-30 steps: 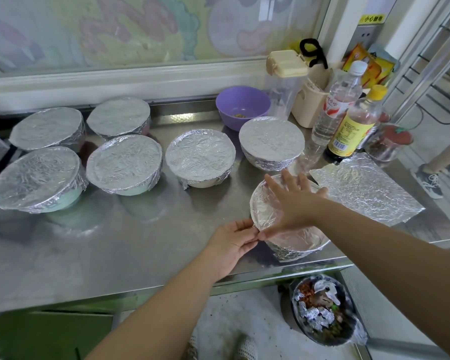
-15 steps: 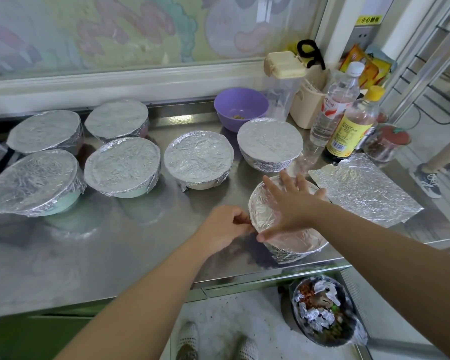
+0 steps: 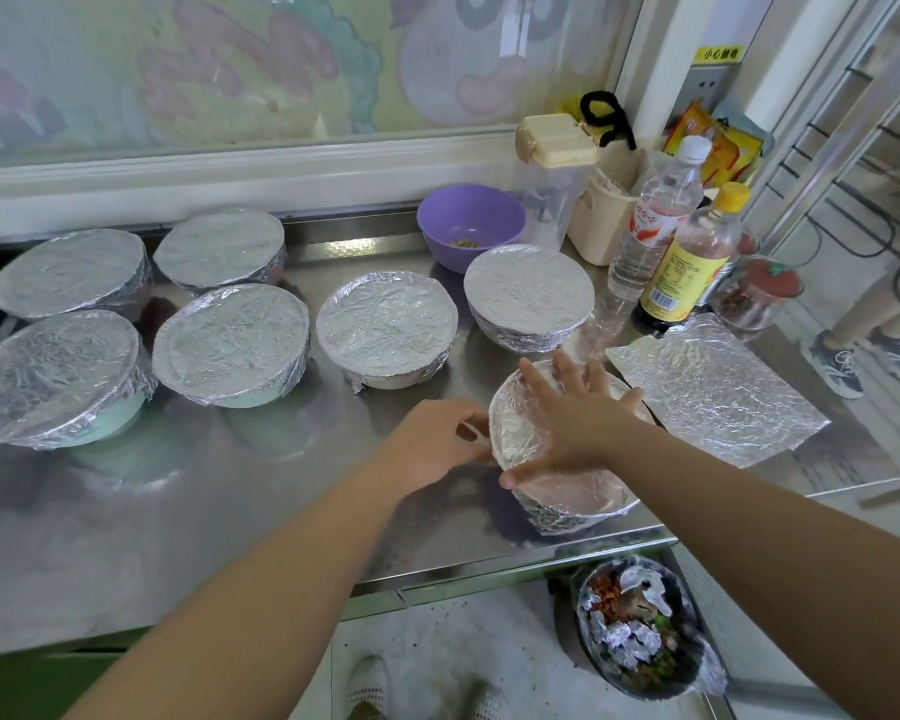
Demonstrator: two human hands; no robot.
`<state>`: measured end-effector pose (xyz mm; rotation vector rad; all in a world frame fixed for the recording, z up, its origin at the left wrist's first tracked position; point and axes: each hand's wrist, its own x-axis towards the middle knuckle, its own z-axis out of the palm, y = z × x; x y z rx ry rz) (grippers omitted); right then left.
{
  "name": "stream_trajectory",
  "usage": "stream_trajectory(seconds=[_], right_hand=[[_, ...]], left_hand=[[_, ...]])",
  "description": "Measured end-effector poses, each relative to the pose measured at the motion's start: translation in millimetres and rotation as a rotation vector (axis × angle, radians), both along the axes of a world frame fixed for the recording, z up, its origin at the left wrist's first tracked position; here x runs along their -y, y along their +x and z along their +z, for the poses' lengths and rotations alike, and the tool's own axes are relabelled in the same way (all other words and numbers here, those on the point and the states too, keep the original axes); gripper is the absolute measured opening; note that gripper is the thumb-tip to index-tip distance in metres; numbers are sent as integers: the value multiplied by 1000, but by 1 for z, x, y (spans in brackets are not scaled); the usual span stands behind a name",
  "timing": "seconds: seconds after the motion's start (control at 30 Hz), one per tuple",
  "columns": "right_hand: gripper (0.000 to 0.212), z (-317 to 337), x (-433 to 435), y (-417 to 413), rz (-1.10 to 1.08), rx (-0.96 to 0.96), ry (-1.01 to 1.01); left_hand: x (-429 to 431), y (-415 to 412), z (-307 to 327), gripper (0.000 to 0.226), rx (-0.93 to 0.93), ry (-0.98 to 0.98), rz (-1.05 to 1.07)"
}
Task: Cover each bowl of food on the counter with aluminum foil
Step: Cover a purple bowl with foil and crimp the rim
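Head: right hand flat atop bowl (left hand pinches rim).

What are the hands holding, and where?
The left hand pinches the foil at the left rim of the nearest bowl; the right hand lies flat on top, holding nothing.

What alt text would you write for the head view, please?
A right hand presses foil flat over the nearest bowl while the left hand pinches its edge. Behind sit six covered bowls and an uncovered purple bowl; a foil sheet lies right.
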<state>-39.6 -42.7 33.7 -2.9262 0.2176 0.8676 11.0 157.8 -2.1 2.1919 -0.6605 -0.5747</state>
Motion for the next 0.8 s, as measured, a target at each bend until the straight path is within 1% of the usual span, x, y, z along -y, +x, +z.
stream_trajectory(seconds=[0.1, 0.2, 0.27, 0.33, 0.4, 0.47, 0.57, 0.7, 0.8], right_hand=[[150, 1, -8, -3, -165, -5, 33], [166, 2, -12, 0, -253, -65, 70], [171, 7, -7, 5, -264, -75, 90], [170, 15, 2, 8, -200, -66, 95], [165, 21, 7, 8, -49, -85, 89], [163, 21, 8, 7, 78, -140, 67], [162, 15, 7, 5, 133, -180, 63], [158, 21, 3, 3, 116, -177, 49], [155, 22, 1, 2, 114, -161, 32]], left_hand=[[-4, -9, -7, 24, -111, -142, 217], [-1, -24, -8, 16, -173, -194, 313], [1, -37, -10, 10, -287, -257, 369], [2, -50, -11, 4, -486, -364, 467], [5, -60, -9, 2, -674, -448, 547], [8, -65, -7, 4, -818, -488, 595], [11, -69, -3, 1, -1036, -578, 648], [16, -75, 2, 8, -1241, -738, 731], [20, -77, 4, 11, -1287, -772, 784]])
